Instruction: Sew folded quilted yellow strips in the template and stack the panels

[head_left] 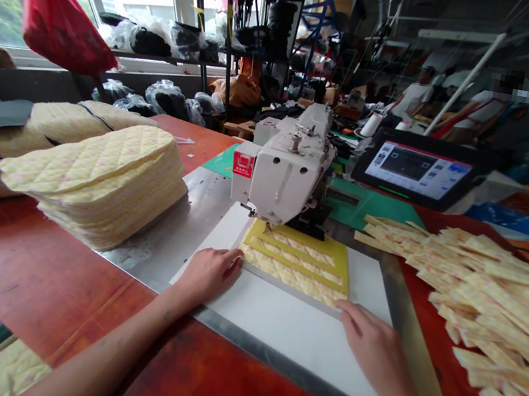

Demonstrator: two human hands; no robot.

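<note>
Straight ahead of both hands and between them, a yellow template (298, 252) lying flat on a white board (304, 326), with quilted fabric (291, 265) showing through its long slots. Long axis running crosswise, from the left hand toward the right, tipped slightly so that the right end sits nearer the body. Left hand (208, 275) palm down and flat, fingers close together, fingertips on the template's left end, so the nearer of the two. Right hand (364, 343) also palm down and open, fingers slightly spread, tips at the near right corner; whether touching or just short, impossible to tell. No pinch in either hand, only flat contact or light pressure.

Just beyond the template's far edge, the foot of a sewing machine (283, 177), its head rising directly ahead of the hands. Off to the left of the left hand, a tall stack of quilted pieces (99, 180) on a steel plate (153, 227). Off to the right of the right hand, a loose heap of quilted strips (494, 311) across a red table (233, 382). Farther ahead and to the right, a lit tablet (416, 170).
</note>
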